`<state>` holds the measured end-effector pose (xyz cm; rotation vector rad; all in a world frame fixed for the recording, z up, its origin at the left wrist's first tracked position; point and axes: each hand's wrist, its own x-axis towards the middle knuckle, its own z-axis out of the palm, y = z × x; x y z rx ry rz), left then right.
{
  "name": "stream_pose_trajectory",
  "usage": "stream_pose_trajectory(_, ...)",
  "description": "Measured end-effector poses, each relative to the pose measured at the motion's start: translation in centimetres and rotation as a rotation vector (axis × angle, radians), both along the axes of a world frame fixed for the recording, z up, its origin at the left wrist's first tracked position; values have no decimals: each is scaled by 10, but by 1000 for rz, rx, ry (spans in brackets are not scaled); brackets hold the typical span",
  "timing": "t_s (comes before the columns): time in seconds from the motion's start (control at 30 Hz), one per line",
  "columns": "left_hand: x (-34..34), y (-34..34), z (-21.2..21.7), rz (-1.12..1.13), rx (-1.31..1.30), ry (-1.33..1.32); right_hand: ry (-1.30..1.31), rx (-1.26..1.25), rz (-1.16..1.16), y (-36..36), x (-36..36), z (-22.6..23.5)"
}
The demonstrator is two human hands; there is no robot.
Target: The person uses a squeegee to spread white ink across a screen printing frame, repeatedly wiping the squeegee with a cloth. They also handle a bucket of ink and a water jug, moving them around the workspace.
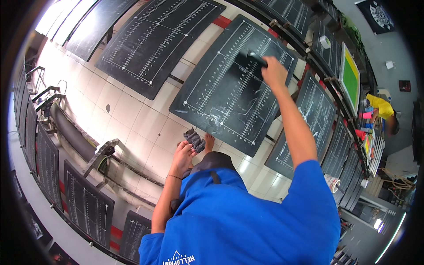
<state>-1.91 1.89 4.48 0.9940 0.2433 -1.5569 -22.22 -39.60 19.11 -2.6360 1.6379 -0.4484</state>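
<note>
My right hand [274, 70] reaches out over a black printing board [221, 97] marked with white ruler lines. It grips a dark flat tool [251, 59] pressed on the board's upper part. Hanging low by my hip, my left hand [183, 154] holds a crumpled dark grey rag [194, 139]. My bare foot [209, 142] shows on the tiled floor just beside the rag. A wet smear [221, 117] lies near the board's lower edge.
More black ruled boards ring the area: one at the upper left [154, 39], others at right [316, 110] and lower left [88, 205]. A green and yellow screen frame [350, 78] stands at the far right. Tape rolls [325, 41] sit nearby. A person in yellow [380, 108] works beyond.
</note>
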Motion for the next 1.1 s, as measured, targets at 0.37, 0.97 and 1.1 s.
stream_pose_trajectory(0.37,-31,-14,-12,-123,-11,53,-36,316,118,238,-20,5)
stream_pose_trajectory(0.97,-36,5,-10,-260,139,18,74,26,-109,-48,-104,-13)
stream_pose_trajectory(1.1,-41,-12,-29,-334,73,45,65,159,-118,90,-79,-2)
